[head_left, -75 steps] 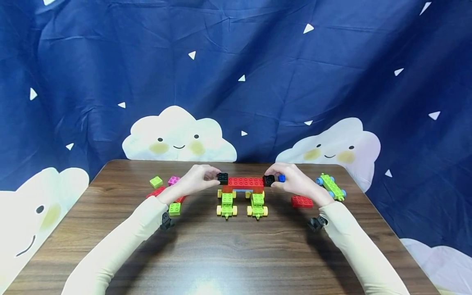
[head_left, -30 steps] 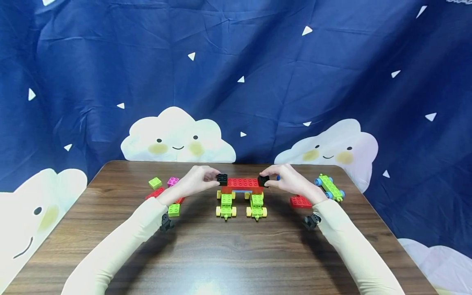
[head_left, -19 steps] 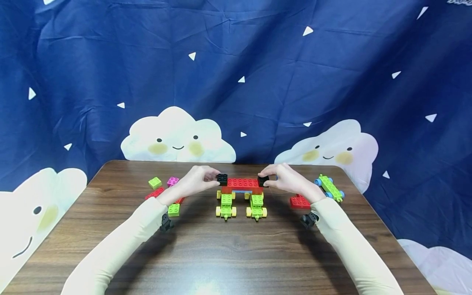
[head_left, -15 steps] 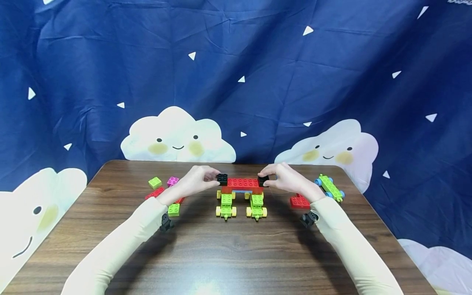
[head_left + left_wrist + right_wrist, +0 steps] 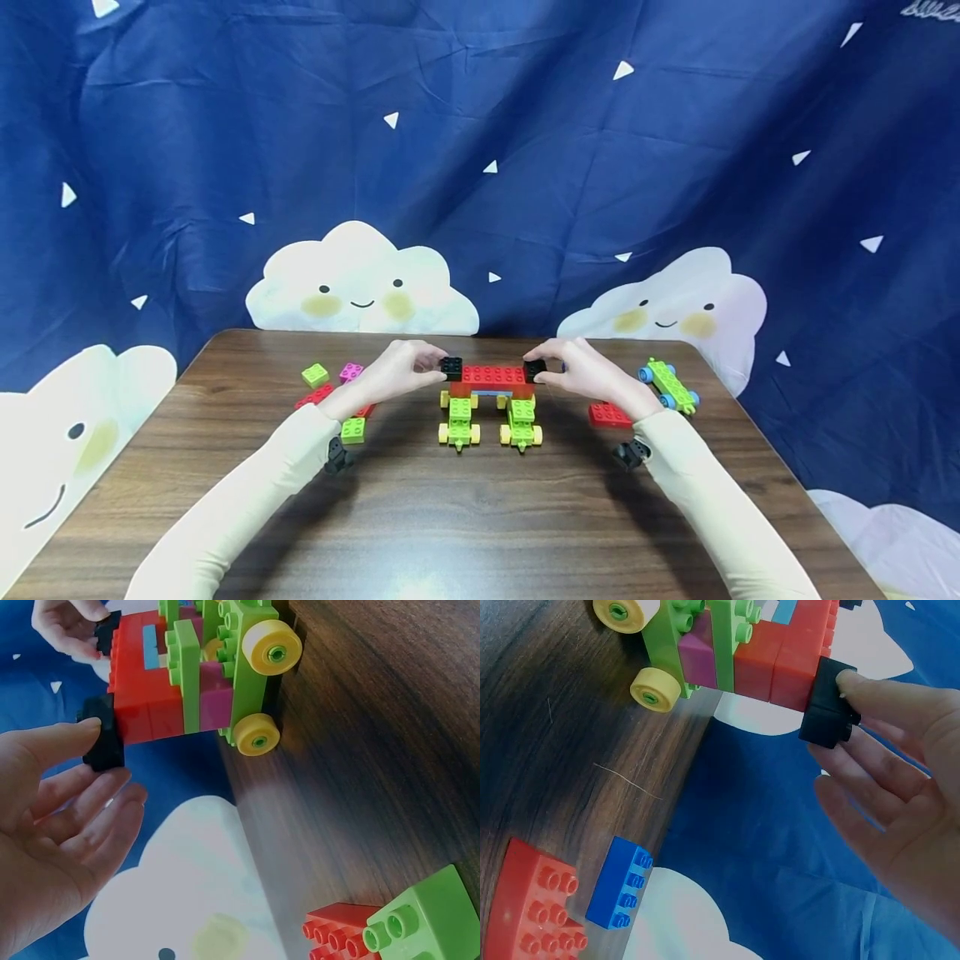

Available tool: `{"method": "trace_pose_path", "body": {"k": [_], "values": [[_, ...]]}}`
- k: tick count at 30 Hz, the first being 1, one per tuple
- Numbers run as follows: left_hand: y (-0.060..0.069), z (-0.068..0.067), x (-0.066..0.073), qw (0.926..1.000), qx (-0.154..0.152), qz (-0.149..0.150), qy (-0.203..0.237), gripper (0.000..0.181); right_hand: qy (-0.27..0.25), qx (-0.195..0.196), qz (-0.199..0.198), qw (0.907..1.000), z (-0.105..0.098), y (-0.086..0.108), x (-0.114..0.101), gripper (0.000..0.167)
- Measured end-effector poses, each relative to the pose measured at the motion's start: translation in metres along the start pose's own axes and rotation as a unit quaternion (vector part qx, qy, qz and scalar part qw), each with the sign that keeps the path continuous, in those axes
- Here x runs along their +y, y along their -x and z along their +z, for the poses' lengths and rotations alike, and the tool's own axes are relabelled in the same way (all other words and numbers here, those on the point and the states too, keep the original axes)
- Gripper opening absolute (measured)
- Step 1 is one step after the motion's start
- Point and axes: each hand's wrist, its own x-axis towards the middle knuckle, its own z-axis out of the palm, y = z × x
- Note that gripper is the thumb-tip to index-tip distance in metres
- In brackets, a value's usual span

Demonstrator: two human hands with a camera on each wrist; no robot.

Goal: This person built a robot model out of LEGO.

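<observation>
My left hand (image 5: 405,367) pinches a black toy brick (image 5: 452,368) at the left end of the long red brick (image 5: 493,377). At the other end, my right hand (image 5: 588,371) grips a second black brick (image 5: 831,705) between thumb and fingers. Both black bricks sit against the studded top of the red layer and stick out past its ends. Beneath, the red bricks rest on two lime-green wheeled bases (image 5: 460,421) with yellow wheels (image 5: 271,647). A purple brick (image 5: 699,654) shows between green pieces low in the stack.
Left on the wooden table (image 5: 420,517) lie lime bricks (image 5: 353,431), red bricks (image 5: 313,395) and a magenta brick (image 5: 351,372). On the right are a red brick (image 5: 610,415), a blue brick (image 5: 620,883) and a green wheeled base (image 5: 669,386) with blue wheels.
My right hand has moved slightly left and turned its black brick from tilted to level, against the red brick's right end. My left hand has hardly moved, holding its black brick in place.
</observation>
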Motion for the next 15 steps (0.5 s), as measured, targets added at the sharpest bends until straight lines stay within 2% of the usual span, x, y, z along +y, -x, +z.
{"method": "trace_pose_path", "body": {"k": [5, 15], "values": [[-0.0001, -0.0007, -0.0004, 1.0000, -0.003, -0.004, -0.004, 0.032, -0.004, 0.017, 0.006, 0.9998, 0.0018, 0.0028, 0.0065, 0.029], [-0.0011, -0.0008, 0.0001, 0.9999, -0.004, 0.001, -0.010, 0.033, -0.007, 0.029, -0.008, 0.9995, 0.0051, 0.0015, 0.0056, 0.026]]}}
